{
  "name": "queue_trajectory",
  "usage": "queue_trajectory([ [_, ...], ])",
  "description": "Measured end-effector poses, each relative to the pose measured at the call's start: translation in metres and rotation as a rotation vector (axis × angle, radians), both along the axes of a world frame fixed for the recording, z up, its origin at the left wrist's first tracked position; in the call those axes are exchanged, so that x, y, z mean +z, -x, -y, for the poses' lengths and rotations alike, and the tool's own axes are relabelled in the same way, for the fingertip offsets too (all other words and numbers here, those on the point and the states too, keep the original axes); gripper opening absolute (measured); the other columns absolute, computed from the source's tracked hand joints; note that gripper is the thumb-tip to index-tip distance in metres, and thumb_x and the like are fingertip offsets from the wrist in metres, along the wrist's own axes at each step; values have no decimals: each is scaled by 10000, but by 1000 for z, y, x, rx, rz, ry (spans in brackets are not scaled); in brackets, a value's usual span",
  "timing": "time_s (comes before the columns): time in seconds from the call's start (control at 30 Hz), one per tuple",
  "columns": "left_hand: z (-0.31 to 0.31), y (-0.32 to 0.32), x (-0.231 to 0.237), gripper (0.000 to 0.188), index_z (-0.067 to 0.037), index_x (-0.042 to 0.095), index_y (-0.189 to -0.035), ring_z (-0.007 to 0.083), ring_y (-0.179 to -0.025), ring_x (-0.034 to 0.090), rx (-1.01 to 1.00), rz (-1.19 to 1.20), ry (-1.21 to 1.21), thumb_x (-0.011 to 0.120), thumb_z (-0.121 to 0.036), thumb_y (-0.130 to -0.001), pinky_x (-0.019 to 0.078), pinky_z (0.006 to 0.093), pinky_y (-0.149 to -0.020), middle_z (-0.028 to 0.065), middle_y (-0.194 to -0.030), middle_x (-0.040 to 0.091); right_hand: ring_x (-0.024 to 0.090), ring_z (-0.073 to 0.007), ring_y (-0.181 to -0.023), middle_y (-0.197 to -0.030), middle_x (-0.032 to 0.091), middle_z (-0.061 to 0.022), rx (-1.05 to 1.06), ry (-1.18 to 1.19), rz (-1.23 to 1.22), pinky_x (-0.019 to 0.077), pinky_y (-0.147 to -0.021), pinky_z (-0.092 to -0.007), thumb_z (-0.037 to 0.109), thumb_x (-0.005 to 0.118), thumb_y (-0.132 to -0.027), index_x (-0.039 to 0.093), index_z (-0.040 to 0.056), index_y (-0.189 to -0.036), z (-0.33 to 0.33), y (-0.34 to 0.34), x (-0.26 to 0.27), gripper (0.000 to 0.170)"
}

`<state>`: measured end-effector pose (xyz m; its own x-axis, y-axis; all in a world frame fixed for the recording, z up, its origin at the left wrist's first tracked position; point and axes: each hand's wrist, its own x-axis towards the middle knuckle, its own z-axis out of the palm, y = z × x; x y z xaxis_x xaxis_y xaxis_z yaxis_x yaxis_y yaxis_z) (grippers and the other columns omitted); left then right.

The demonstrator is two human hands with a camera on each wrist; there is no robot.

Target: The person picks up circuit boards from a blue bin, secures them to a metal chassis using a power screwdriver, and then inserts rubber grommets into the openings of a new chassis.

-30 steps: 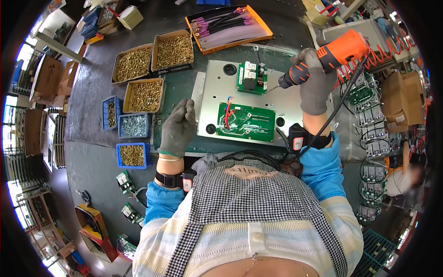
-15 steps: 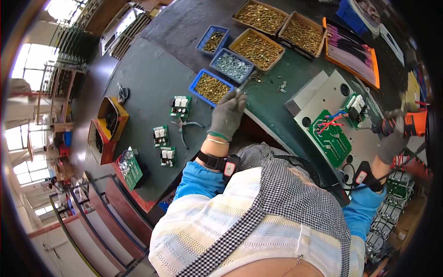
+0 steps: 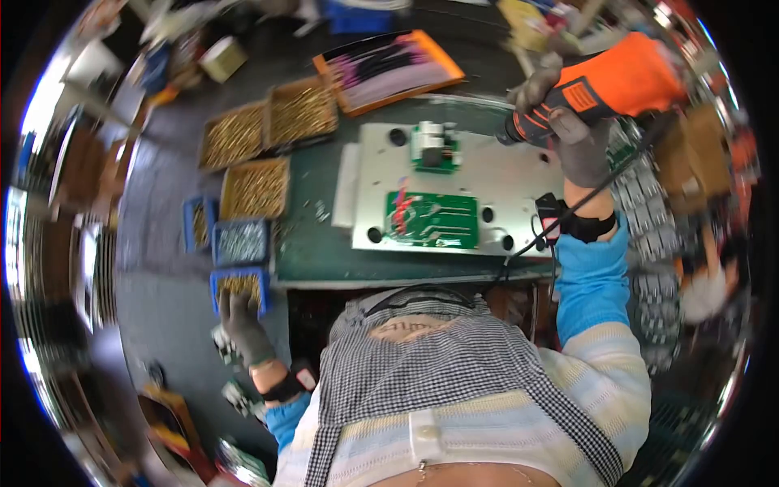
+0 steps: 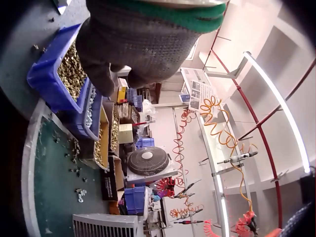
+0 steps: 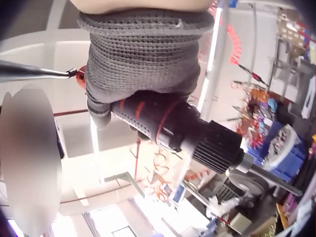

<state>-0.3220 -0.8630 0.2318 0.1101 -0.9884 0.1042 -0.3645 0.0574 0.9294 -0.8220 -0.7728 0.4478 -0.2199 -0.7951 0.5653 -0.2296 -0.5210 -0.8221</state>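
My gloved right hand [image 3: 583, 146] grips an orange and black power screwdriver [image 3: 625, 77] beside the metal plate's far right corner. Its chuck [image 5: 217, 145] and long bit [image 5: 274, 180] show in the right wrist view. At the left, my gloved left hand [image 3: 246, 327] reaches over the near edge of a blue bin [image 4: 47, 74] of small brass-coloured screws [image 4: 71, 71]; its fingers bend loosely down at the bin, with nothing seen between them. Two green circuit boards lie on the metal plate [image 3: 507, 174]: one with white and black components [image 3: 434, 148], one with red and blue wires [image 3: 446, 221].
Beyond the blue bin stand a bin of silvery hardware [image 3: 241, 242] and several boxes of brass parts [image 3: 256, 187]. An orange-edged tray [image 3: 389, 69] of dark cables lies behind the plate. The screwdriver's black cord [image 3: 596, 191] hangs across my right forearm. More boards [image 3: 645, 195] stand at the right.
My left hand has moved from beside the plate to the blue screw bin. The screwdriver's tip has moved up and right from the circuit board. My head turned left, then back.
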Motion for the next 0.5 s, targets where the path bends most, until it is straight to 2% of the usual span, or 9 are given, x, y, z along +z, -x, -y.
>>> queue_trajectory([
  [0.03,7,-3,-6,195,43,628,-1058,259,-1065,572,-170,253,208,585,20,-869,510,337,-835,171,-1240,540,604,-212,-861,-962,604,-91,58,70,-38,495,-807,-371,144,730,-773,555,-17,-1138,-14,8,12,435],
  [0.07,16,9,7,328,51,561,-1176,269,-1061,582,-307,290,396,611,38,-852,511,330,-845,170,-1229,553,598,-190,-890,-975,601,-81,83,89,-118,491,-811,-338,104,732,-766,552,-6,-1142,-31,14,29,431],
  [0.13,27,31,20,387,25,522,-1244,246,-985,605,-555,261,388,626,-96,-891,525,316,-779,158,-1222,569,571,-185,-962,-1022,585,-77,-28,-33,-357,473,-835,-318,58,754,-732,562,7,-1112,-78,19,55,429],
  [0.2,32,54,28,397,19,555,-1211,210,-883,623,-668,-914,-560,606,-247,-920,521,289,-703,140,-1181,602,546,-192,-1017,-1056,573,-78,-166,-255,-605,456,-865,-317,4,756,-695,558,19,-1104,-126,22,71,455],
  [0.23,35,69,28,442,26,564,-1191,184,-799,622,-761,-693,-524,576,-332,-933,501,263,-633,140,-1116,630,535,-201,-1036,-1066,569,-81,-237,-423,-747,447,-882,-326,-28,747,-675,548,24,-1112,-150,24,73,482],
  [0.3,34,94,36,482,66,568,-1158,224,-883,648,-1008,-584,-646,612,-345,-909,531,298,-700,176,-1106,637,522,-274,-1117,-1127,563,-106,-323,-459,-877,413,-951,-390,77,728,-713,553,49,-1101,-188,26,48,427],
  [0.33,33,103,40,507,75,567,-1162,237,-915,653,-1147,-526,-730,621,-356,-901,537,306,-729,187,-1125,631,499,-311,-1187,-1161,560,-119,-345,-560,-1084,397,-979,-425,140,717,-748,568,56,-1095,-205,31,44,387],
  [0.4,28,127,47,539,81,560,-1179,242,-952,650,-1295,-381,-863,629,-371,-894,537,304,-763,190,-1138,627,479,-298,-1186,-1155,558,-72,-491,-890,-1527,439,-917,-440,106,705,-678,577,136,-1090,-260,74,-41,433],
  [0.5,3,154,44,569,88,544,-1207,234,-975,644,-1351,-257,-986,633,-378,-891,534,298,-784,189,-1142,624,449,-274,-1214,-1159,545,-52,-403,-1281,-1520,428,-922,-441,93,708,-644,580,186,-1099,-309,104,-108,482],
])
